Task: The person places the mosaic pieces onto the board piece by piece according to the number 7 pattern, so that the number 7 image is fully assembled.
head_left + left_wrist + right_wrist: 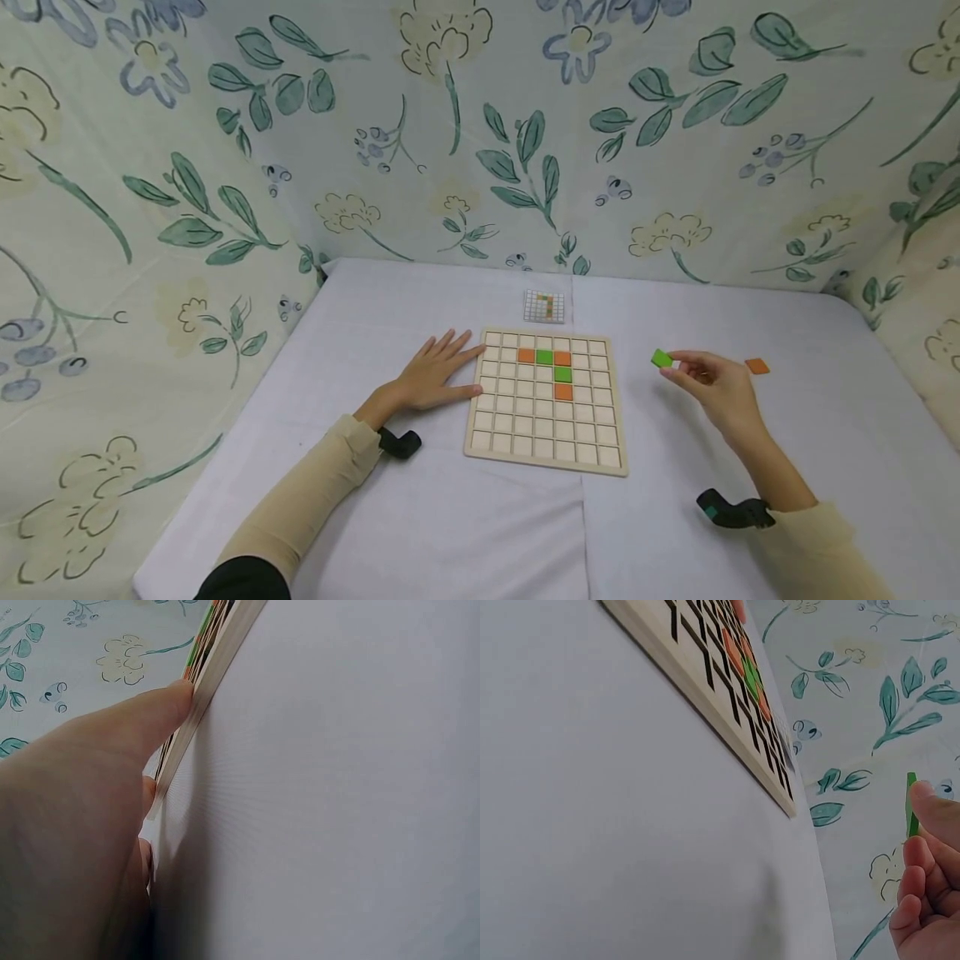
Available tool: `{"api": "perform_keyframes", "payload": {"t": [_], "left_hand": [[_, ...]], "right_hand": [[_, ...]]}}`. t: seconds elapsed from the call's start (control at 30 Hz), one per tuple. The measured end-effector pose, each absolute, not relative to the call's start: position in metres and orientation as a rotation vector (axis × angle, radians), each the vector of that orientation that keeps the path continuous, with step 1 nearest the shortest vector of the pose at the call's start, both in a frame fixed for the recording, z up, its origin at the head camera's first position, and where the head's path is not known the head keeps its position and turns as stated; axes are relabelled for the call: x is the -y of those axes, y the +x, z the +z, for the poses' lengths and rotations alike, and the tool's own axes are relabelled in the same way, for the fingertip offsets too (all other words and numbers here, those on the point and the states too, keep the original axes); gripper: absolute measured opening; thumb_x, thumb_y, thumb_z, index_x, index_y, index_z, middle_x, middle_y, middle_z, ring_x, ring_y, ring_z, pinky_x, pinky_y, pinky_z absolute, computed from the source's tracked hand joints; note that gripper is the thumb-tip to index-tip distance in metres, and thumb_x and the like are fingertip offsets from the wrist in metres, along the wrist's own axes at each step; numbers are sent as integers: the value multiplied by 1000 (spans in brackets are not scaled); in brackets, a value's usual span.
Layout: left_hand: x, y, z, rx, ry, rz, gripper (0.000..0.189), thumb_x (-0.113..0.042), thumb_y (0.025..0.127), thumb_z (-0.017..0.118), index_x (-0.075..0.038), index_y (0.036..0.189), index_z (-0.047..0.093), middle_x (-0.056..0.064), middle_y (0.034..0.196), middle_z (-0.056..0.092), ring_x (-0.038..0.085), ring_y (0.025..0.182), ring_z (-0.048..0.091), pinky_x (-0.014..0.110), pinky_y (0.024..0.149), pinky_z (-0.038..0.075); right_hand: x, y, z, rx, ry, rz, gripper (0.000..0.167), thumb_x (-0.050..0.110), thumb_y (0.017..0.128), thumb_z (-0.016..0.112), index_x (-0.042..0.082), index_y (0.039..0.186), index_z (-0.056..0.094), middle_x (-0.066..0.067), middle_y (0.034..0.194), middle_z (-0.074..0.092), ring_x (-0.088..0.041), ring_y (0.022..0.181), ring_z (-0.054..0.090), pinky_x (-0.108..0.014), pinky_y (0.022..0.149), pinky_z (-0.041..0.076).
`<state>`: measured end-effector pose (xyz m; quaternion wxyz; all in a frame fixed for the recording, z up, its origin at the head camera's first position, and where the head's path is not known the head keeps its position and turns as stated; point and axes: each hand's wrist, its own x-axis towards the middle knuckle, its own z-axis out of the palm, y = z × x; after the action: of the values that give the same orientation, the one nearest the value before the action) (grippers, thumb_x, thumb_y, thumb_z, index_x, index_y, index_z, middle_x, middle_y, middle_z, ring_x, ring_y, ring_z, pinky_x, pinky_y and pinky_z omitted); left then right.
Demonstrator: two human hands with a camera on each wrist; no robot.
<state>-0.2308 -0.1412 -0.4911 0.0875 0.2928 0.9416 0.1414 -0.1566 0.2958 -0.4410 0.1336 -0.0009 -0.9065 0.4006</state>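
Observation:
A square wooden grid board (525, 408) lies mid-table, with orange and green square tiles set in some of its cells. Among them are a green tile (563, 375) and, just below it, an orange tile (563, 392). My left hand (431, 375) rests at the board's left edge, fingers spread and straight, the thumb touching the rim in the left wrist view. Right of the board, my right hand (716, 387) pinches a loose green tile (661, 358) between thumb and fingers, held above the cloth. The right wrist view shows this green tile (911, 804) edge-on.
A small card with a printed grid pattern (543, 307) lies behind the board. Beyond my right hand, a loose orange tile (757, 366) sits on the white cloth (495, 533). Floral fabric (465, 183) hangs at the back and sides of the table.

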Motion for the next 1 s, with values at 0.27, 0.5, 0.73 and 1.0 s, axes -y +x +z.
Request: {"api": "perform_keyframes", "payload": {"t": [0.27, 0.5, 0.73, 1.0], "left_hand": [[143, -231, -491, -2796, 876, 438, 83, -75, 93, 39, -33, 161, 17, 2, 167, 1, 28, 152, -7, 49, 119, -7], [143, -232, -491, -2799, 877, 437, 84, -75, 93, 40, -33, 161, 17, 2, 167, 1, 28, 152, -7, 49, 119, -7], [143, -232, -491, -2797, 876, 444, 83, -75, 93, 39, -32, 161, 17, 2, 167, 2, 29, 152, -6, 50, 119, -6], [142, -230, -489, -2799, 878, 443, 83, -76, 93, 38, -34, 161, 16, 2, 167, 2, 28, 152, -6, 50, 120, -6]], "right_hand": [[-278, -153, -451, 2603, 132, 1272, 38, 32, 88, 79, 3, 110, 72, -6, 83, 58, -17, 74, 48, -32, 48, 42], [-251, -142, -441, 2683, 190, 1350, 30, 14, 89, 78, -2, 114, 71, -8, 84, 59, -18, 73, 49, -20, 55, 42], [-235, -140, -445, 2711, 229, 1410, 29, 11, 86, 79, -2, 111, 72, -7, 83, 59, -19, 72, 51, -20, 55, 42], [-223, -140, -451, 2694, 369, 1481, 26, 7, 85, 80, -2, 108, 73, -4, 79, 59, -15, 69, 52, -20, 56, 44]]}}
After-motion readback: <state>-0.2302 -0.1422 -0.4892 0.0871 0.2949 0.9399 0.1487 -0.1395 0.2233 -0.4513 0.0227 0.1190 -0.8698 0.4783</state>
